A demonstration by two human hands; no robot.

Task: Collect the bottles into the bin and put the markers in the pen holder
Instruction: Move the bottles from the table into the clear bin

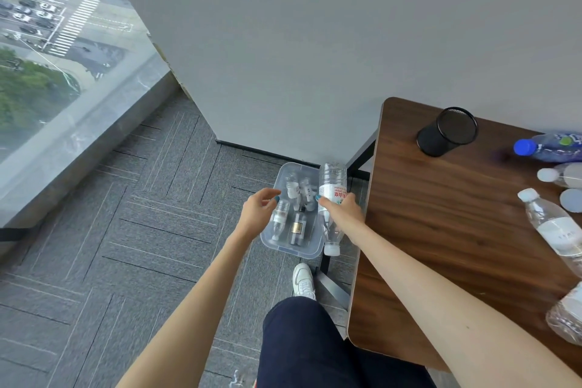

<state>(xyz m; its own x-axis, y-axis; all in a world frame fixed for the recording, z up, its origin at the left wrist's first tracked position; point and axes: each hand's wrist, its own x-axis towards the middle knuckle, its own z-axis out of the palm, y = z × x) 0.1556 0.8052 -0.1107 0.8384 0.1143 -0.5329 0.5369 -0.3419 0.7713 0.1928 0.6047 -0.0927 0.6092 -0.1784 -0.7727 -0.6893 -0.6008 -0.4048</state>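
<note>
A clear plastic bin (pixel 285 245) stands on the carpet left of the table and holds several small bottles. My right hand (pixel 341 209) grips a clear water bottle (pixel 332 183) with a red-lettered label, held over the bin's right side with its white cap pointing toward me. My left hand (pixel 259 208) hovers open over the bin's left edge, holding nothing. On the wooden table (pixel 441 230) a black mesh pen holder (pixel 447 132) stands at the back. More bottles lie at the right: a blue-capped one (pixel 548 146), a white-capped one (pixel 560 175) and a clear one (pixel 554 227). No markers are in view.
A grey wall runs behind the bin and table. A large window and marble sill fill the left. My white shoe (pixel 304 280) and dark trouser leg are below the bin, beside the table's metal legs. A crumpled clear bottle (pixel 567 315) lies at the table's right edge.
</note>
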